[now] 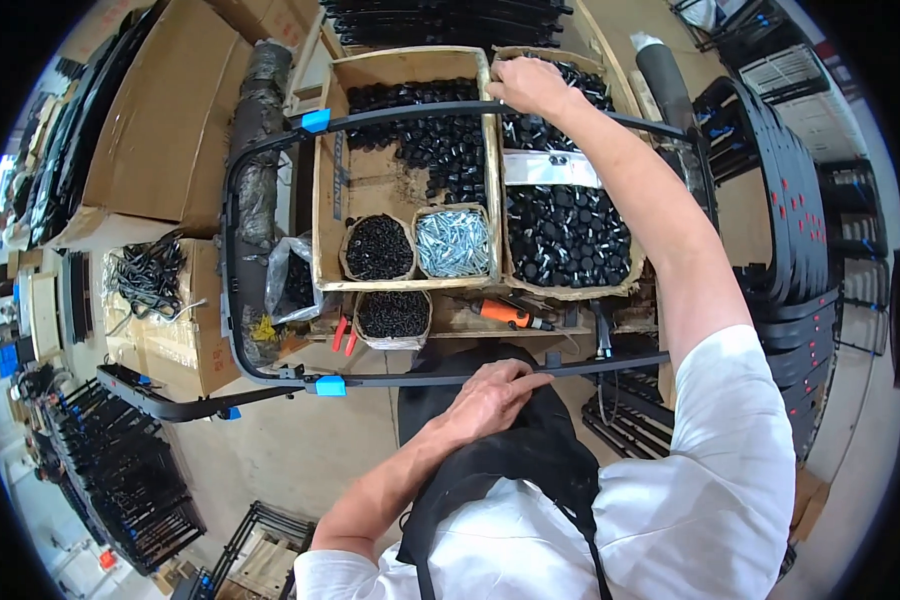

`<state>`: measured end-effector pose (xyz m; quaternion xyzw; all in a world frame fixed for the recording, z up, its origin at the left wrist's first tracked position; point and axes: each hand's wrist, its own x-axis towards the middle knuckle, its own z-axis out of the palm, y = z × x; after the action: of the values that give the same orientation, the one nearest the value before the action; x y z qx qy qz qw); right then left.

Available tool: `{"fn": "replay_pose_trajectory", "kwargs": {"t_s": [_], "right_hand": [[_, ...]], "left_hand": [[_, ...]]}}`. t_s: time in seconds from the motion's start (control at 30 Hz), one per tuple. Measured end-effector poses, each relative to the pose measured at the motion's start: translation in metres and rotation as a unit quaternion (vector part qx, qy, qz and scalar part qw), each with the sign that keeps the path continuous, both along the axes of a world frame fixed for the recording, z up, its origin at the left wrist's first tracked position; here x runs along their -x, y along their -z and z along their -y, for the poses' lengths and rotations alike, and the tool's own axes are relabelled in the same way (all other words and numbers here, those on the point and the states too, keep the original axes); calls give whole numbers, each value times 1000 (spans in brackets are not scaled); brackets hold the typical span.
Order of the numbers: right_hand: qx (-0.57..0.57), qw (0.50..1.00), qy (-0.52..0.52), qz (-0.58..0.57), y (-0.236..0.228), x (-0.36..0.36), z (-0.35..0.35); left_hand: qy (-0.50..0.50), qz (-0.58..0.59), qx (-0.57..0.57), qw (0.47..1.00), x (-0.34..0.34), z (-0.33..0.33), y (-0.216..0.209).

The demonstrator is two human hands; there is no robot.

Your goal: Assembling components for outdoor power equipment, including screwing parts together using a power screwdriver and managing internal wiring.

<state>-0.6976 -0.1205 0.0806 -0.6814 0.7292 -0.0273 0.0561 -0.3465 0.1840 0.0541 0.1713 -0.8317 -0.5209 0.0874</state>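
Blk frame (231, 250), long axis L-R, has its near bar (420, 380) at my half-curled L fingers (532, 381) & far bar (410, 115), well fwd of those, at my bent R fingers (503, 78), tho can't tell if either's gripping.

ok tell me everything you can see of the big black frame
The big black frame is a slim, round-cornered loop, perhaps painted metal, with blue pieces on its far and near bars, toward the left. It spans over the wooden box; what supports it is unclear. The left hand touches the near bar; the right hand is at the far bar, its grip unclear.
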Motion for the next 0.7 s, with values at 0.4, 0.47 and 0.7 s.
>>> {"fn": "replay_pose_trajectory", "kwargs": {"t_s": [0.4,0.47,0.7], "right_hand": [[-180,982,49,36,-33,3,11],[-207,973,98,13,-42,-13,15],[-133,986,39,-88,-27,-19,25]], "left_hand": [[32,113,43,992,2,12,-10],[29,102,2,994,-1,10,0],[9,-8,74,997,7,2,24]]}}
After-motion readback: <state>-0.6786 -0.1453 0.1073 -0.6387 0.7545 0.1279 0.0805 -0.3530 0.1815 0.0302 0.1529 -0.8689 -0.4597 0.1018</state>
